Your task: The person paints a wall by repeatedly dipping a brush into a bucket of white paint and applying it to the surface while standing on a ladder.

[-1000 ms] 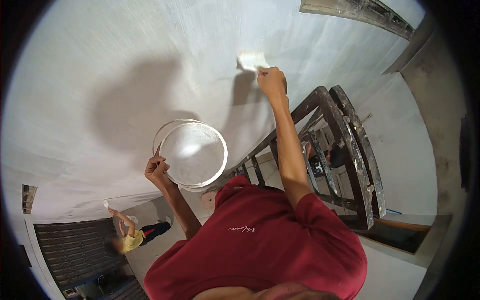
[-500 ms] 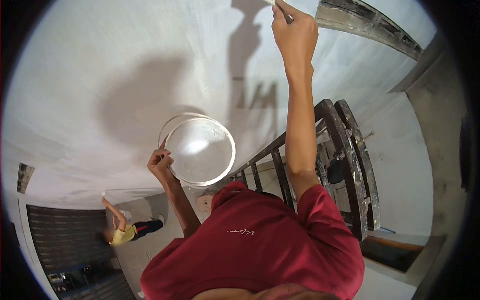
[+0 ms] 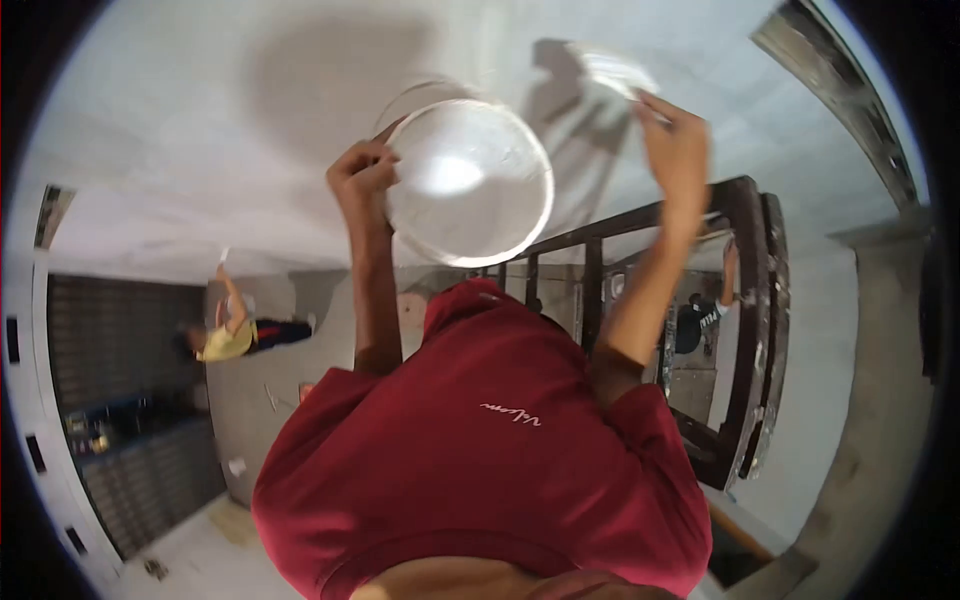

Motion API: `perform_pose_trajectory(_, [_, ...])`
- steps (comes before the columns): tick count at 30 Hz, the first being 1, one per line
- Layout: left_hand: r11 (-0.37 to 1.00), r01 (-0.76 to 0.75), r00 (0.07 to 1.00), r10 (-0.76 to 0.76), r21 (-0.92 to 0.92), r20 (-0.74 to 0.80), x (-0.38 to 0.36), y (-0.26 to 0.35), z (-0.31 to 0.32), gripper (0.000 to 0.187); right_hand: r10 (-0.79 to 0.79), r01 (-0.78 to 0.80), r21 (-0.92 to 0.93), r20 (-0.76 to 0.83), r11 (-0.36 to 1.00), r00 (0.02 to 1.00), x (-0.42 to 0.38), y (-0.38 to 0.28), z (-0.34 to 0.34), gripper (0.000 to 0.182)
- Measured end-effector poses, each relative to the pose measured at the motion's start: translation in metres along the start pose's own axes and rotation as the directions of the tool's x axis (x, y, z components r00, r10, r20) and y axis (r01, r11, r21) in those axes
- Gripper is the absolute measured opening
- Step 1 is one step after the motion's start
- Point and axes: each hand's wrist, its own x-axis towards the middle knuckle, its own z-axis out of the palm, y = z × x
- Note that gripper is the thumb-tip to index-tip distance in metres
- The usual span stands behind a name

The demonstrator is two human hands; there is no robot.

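Observation:
My left hand [image 3: 365, 175] grips the rim of a white bucket [image 3: 549, 195] at its left side. The bucket is tipped with its mouth facing me; whitish, shiny material shows inside, and a thin wire handle stands out behind the rim. Up and to the right, my right hand [image 3: 676, 145] closes on a white paintbrush [image 3: 612, 70], smeared by motion. The brush overlaps the pale wall [image 3: 200, 150], and its shadow falls beside it.
A dark, paint-spotted wooden ladder [image 3: 745, 300] stands at my right. A person in a yellow shirt [image 3: 228, 342] reaches to the wall at far left. Another person in a dark shirt [image 3: 690, 325] shows through the rungs. A slatted shutter [image 3: 130, 330] is at left.
My right hand has come down and to the right with the brush. The bucket and my left hand now sit higher and farther right in view. The camera view has shifted.

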Motion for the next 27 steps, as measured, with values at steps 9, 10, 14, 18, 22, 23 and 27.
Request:
perform_pose_trajectory(9, [0.998,-0.014,0.984,0.024,-0.057,0.178,-0.013,0.007,0.015,0.014,-0.146,0.204,-0.033,0.588,0.978,0.796,-0.067,-0.084,-0.025,0.023])
perform_pose_trajectory(10, [0.999,-0.018,0.980,0.024,-0.035,0.195,-0.016,0.010,0.017,0.014,-0.212,0.261,0.015,0.632,0.965,0.745,-0.065,-0.079,-0.003,0.022])
perform_pose_trajectory(14, [0.991,-0.126,0.964,0.133,-0.044,0.229,-0.024,0.014,0.022,0.015,-0.015,0.170,-0.123,0.768,0.978,0.640,-0.062,-0.054,0.073,0.023])
perform_pose_trajectory(18, [0.988,-0.156,0.958,0.155,-0.017,0.239,-0.032,0.012,0.020,0.016,-0.013,0.127,-0.090,0.765,0.988,0.644,-0.071,-0.043,0.096,0.025])
perform_pose_trajectory(22, [0.987,-0.160,0.961,0.153,0.011,0.231,-0.031,0.008,0.018,0.014,-0.012,0.125,-0.094,0.746,0.988,0.665,-0.074,-0.048,0.103,0.026])
perform_pose_trajectory(23, [0.987,-0.160,0.963,0.152,0.020,0.224,-0.032,0.007,0.019,0.014,-0.023,0.108,-0.064,0.752,0.992,0.659,-0.078,-0.047,0.103,0.026])
perform_pose_trajectory(27, [0.990,-0.129,0.986,0.120,0.063,0.119,-0.023,-0.005,0.017,0.009,-0.088,0.093,0.032,0.717,0.995,0.691,-0.077,-0.051,0.081,0.025])
